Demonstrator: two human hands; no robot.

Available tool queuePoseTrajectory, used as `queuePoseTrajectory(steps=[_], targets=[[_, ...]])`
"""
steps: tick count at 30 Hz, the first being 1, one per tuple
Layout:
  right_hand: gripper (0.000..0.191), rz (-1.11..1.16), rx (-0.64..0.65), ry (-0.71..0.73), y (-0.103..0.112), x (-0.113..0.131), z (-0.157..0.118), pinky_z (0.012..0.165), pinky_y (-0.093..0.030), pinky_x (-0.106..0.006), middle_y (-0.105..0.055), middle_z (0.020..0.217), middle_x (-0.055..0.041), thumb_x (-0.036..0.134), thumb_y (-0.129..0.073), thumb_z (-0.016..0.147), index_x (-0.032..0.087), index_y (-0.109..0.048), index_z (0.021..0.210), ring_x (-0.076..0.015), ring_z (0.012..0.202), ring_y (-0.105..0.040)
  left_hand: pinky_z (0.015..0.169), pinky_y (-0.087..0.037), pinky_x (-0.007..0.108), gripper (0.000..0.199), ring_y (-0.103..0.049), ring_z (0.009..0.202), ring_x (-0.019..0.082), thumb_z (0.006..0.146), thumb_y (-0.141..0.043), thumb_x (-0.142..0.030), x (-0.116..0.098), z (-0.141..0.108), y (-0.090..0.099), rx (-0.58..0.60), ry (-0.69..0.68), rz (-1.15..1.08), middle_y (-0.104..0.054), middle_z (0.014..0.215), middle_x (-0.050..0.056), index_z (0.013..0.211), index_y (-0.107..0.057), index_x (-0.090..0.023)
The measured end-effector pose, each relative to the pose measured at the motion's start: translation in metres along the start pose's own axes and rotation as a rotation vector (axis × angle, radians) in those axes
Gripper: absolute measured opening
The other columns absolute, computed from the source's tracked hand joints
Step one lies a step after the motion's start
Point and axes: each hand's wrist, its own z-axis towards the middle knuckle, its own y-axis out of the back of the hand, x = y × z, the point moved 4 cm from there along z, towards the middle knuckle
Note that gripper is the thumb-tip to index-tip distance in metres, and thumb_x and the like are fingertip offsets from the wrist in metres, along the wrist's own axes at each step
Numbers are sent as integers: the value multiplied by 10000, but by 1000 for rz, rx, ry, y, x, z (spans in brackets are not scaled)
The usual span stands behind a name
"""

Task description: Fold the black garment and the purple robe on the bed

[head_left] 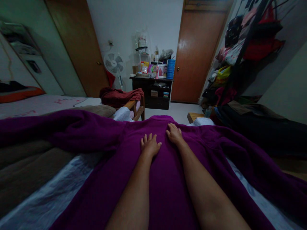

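Observation:
A purple long-sleeved garment (168, 179) lies spread out in front of me, its collar at the far end and its sleeves stretched to both sides. My left hand (150, 145) rests on its upper middle with the fingers spread. Farther up and to the right, my right hand (174, 134) lies flat near the collar, fingers extended. Neither hand grips anything. Under the garment shows a pale patterned bed cover (55, 188).
A brown blanket (31, 172) lies at the left, and dark clothes (261, 127) are heaped at the right. Beyond stand a wooden chair (141, 108) draped with a reddish cloth (120, 96), a black cabinet (153, 95), a fan (114, 63) and a wooden door (198, 57).

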Motion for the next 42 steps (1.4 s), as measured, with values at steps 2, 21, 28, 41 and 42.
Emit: queuePoseTrajectory(steps=[2,21,28,41,42], targets=[[573,-44,99,-54,-10,0,-3,1142,-144,-514,-220,1581,-58,453,-357,949,256,-291,1483,-257,1445,-158,1139,-143,553,620,-161,1433,399,840,-487,-469,1,0,0,3,18,3,-327,1542,95,1406,-442,-222],[622,-128,108,-104,-16,-1,-8,1124,-113,-565,-162,1598,-26,541,-278,942,289,-229,1509,-303,1449,-98,1155,-198,462,568,-172,1452,271,940,-355,-453,-16,68,7,-12,-302,249,-267,1572,58,1463,-336,-233],[564,-92,-62,-216,-1,-13,-6,1095,-245,-471,-323,1535,-88,478,-354,929,210,-405,1422,-259,1390,-269,1124,-197,544,850,-185,1424,413,806,-262,-785,29,94,-2,45,-2,204,-200,1591,85,1505,-256,-300],[615,-66,-15,-357,3,-30,-3,1114,-137,-590,-253,1560,-123,450,-408,911,165,-352,1453,-309,1433,-164,1093,-285,492,584,-323,1375,318,918,-360,-490,24,83,0,-227,-141,251,-395,1498,117,1426,-412,-206],[608,-67,-41,-299,3,-23,-2,1124,-131,-575,-238,1567,-116,412,-417,912,165,-332,1460,-289,1440,-150,1106,-277,471,542,-309,1388,289,926,-367,-419,22,82,0,-249,-207,250,-390,1504,102,1421,-418,-203]])
